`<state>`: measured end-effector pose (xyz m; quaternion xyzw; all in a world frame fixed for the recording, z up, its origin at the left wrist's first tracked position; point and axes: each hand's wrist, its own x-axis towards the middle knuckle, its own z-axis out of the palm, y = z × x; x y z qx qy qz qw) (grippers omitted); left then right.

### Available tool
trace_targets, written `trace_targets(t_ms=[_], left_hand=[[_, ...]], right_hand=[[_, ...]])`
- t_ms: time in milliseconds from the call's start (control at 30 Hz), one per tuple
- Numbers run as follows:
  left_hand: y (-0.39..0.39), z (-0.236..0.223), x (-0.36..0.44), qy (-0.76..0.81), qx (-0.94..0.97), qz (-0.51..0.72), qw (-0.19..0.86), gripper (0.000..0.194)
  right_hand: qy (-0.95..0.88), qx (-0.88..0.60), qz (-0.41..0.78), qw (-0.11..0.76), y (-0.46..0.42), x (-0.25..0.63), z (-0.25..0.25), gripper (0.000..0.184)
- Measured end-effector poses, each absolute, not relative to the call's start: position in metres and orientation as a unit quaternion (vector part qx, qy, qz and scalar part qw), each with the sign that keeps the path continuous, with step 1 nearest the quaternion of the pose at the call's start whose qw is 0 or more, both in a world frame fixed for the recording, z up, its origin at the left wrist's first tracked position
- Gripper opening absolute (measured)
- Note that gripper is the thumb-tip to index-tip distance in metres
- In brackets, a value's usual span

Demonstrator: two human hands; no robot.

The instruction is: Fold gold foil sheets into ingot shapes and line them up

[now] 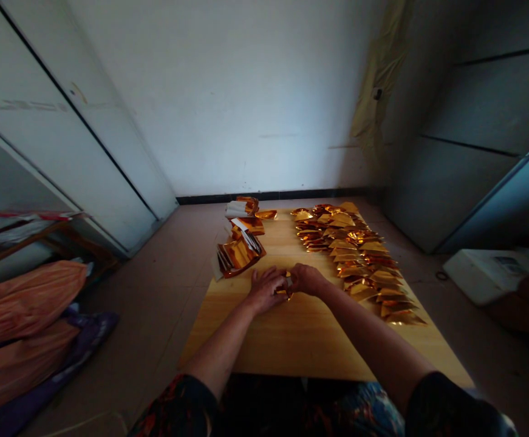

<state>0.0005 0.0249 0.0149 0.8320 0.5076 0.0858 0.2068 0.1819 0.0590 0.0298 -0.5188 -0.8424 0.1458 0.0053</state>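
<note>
At the middle of the wooden table (291, 346), a small piece of gold foil paper (285, 294) lies between my two hands, mostly covered by them. My left hand (268, 289) is closed on its left side, the thumb and fingers curled against it. From the right, my right hand (308, 279) pinches the same piece with fingers bent. Beyond my left hand stands a fanned stack of flat gold foil sheets (239, 254) with pale backs. To the right, rows of folded gold foil pieces (359, 261) overlap along the table's edge.
More foil sheets (246, 206) and a single folded gold piece (266, 214) are at the table's far left. A white wall (255, 121) rises behind. Cabinets (64, 121) stand left, orange bags (22, 297) below them. On the right floor is a white box (487, 273).
</note>
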Motion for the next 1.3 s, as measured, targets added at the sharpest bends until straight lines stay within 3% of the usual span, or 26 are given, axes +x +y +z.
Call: trace_targets(t_ms=[167,433,1033,1300], left_hand=[[0.024,0.016,0.001,0.504,0.833,0.093,0.208,0.023],[0.024,0.011,0.001,0.51,0.832,0.097,0.194,0.034],[0.025,0.017,0.002,0.508,0.83,0.096,0.208,0.022],[0.026,0.011,0.001,0.507,0.831,0.104,0.203,0.029]], right_hand=[[-0.832,-0.536,0.146,0.006,0.057,0.182,0.03,0.032],[-0.847,-0.526,0.075,0.013,0.028,0.177,0.039,0.028],[-0.834,-0.535,0.128,0.039,0.033,0.19,0.025,0.021],[-0.828,-0.541,0.138,0.056,0.027,0.189,0.03,0.021]])
